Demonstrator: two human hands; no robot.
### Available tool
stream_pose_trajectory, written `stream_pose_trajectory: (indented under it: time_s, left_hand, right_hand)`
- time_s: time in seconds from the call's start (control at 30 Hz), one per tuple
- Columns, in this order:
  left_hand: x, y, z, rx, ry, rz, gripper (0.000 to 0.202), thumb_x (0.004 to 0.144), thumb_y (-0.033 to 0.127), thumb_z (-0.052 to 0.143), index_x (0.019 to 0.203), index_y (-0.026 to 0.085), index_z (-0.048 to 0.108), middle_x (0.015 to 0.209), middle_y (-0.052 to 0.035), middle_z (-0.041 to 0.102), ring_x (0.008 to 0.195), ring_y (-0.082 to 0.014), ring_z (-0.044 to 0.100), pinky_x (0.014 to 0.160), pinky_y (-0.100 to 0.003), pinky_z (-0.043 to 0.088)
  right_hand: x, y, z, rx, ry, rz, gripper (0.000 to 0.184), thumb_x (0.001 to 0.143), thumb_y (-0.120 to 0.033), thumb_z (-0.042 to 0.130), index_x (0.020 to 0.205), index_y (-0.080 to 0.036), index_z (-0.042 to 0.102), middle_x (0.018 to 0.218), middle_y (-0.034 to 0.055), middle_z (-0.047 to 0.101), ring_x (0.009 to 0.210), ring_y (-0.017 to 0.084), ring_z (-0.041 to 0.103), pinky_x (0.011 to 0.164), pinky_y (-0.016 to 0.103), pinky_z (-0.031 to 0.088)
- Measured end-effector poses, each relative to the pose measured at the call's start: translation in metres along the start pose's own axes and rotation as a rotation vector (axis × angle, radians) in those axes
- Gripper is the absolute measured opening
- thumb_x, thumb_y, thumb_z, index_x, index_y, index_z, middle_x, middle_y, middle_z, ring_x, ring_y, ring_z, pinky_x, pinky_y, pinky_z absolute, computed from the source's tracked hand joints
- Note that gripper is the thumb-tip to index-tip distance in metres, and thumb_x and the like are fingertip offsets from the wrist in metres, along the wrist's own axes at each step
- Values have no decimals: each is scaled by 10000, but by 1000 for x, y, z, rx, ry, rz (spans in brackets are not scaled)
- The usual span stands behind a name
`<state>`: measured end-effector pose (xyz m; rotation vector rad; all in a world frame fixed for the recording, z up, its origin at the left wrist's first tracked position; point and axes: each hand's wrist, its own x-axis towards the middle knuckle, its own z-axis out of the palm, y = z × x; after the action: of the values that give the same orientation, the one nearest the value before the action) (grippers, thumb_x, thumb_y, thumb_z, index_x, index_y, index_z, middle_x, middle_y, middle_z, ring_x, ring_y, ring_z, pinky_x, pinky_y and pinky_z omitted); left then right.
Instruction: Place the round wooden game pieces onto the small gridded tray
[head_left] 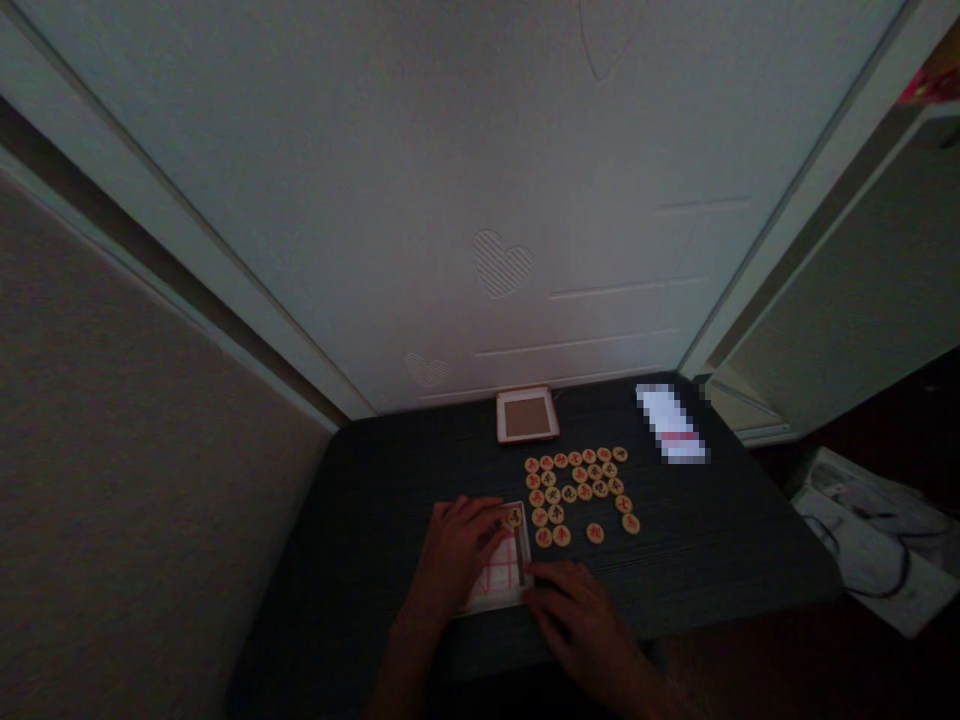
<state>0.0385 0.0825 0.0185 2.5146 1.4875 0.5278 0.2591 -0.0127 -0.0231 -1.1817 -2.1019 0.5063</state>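
Head view: the left hand (454, 548) reaches over a shallow open box (499, 603), fingertips at a round piece (513, 517) in its far right corner; whether they pinch it, I cannot tell. Inside lies a red-lined sheet (498, 573). Farther back sits a brown-bottomed tray (527, 418). Lettered discs (569, 494) lie beside the box; the right hand (574, 610) touches its right rim, grip unclear. Rightmost, a white container (889, 590) has indistinct contents.
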Motion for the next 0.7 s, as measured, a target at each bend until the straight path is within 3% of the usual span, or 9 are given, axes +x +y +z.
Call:
stream_pose_trajectory:
  time_s: [0.2,0.33,0.43,0.7]
  left_hand:
    - [-12,-4,-11,-29,36,-45,260,935,319,659,1187,334,717,1263,-28,738,1105,-262,673,969,-455,474]
    - [-33,-15,-13,-97,152,-127,229,953,312,621,1165,311,710,1263,-40,727,1147,-265,669,1035,-503,482]
    - [-53,-18,-11,-176,214,-205,247,959,327,611,1194,304,686,1283,-47,701,1188,-255,656,1030,-485,526]
    - [-89,-9,0,-269,110,-229,534,873,312,724,1378,308,547,1539,-93,477,1394,-307,499,1120,-527,473]
  right_hand:
    - [0,0,-1,10,50,-19,347,923,-93,591,1200,-280,683,1255,71,703,1121,226,689,982,408,571]
    - [-2,2,2,38,71,-13,339,928,-109,596,1213,-275,674,1281,85,679,1131,233,681,952,390,594]
    - [-2,3,4,59,92,2,321,936,-115,595,1204,-272,674,1276,91,670,1139,236,674,956,395,597]
    - [-4,1,-2,118,116,31,265,966,-125,562,1160,-259,684,1228,93,681,1132,227,680,977,383,599]
